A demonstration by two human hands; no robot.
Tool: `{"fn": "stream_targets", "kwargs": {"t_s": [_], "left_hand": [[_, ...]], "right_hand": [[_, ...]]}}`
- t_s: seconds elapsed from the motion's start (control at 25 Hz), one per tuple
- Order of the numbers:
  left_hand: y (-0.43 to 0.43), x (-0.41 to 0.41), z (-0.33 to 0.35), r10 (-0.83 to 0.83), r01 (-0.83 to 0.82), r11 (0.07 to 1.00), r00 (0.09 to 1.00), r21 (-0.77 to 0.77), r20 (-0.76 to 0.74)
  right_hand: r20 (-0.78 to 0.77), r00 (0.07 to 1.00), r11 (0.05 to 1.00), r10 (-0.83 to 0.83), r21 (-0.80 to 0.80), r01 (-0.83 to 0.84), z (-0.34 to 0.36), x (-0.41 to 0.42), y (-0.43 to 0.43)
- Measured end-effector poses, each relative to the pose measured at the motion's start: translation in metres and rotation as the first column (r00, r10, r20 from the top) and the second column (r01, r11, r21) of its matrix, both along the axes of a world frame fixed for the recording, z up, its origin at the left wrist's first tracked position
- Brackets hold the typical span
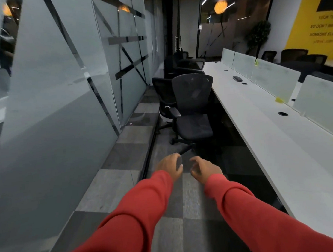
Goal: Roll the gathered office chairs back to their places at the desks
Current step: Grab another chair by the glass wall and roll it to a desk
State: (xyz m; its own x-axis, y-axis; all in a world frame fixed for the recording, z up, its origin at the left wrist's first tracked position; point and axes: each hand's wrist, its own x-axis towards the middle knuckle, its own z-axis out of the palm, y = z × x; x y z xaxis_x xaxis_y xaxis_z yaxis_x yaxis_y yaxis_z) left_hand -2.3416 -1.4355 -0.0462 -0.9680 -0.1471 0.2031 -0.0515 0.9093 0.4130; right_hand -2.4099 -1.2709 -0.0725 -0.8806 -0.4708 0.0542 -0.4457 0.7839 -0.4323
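Just ahead of L hand & R hand — chair, untouched; both loose-curled, empty.

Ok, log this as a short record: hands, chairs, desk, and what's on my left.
left hand: empty, fingers loosely curled, held out forward
right hand: empty, fingers loosely curled, beside the left
nearest chair: black mesh, in the aisle beside the desk, seat facing the camera, untouched
second chair: black, just behind it on the left
desk: long, white, with frosted dividers
left side: frosted glass wall
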Motion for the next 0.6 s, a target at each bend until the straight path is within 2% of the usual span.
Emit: {"fn": "stream_targets", "kwargs": {"t_s": [0.36, 0.6], "left_hand": [[-0.088, -0.175, 0.006, -0.039, 0.039, 0.998, 0.999, 0.052, -0.007], [-0.114, -0.279, -0.013, -0.073, 0.072, 0.997, 0.997, 0.041, 0.023]], "right_hand": [[0.029, 0.992, 0.976, -0.122, -0.176, 0.126, 0.013, -0.169, -0.085], [0.061, 0.992, 0.983, -0.115, -0.134, 0.122, -0.001, -0.264, -0.113]]}}
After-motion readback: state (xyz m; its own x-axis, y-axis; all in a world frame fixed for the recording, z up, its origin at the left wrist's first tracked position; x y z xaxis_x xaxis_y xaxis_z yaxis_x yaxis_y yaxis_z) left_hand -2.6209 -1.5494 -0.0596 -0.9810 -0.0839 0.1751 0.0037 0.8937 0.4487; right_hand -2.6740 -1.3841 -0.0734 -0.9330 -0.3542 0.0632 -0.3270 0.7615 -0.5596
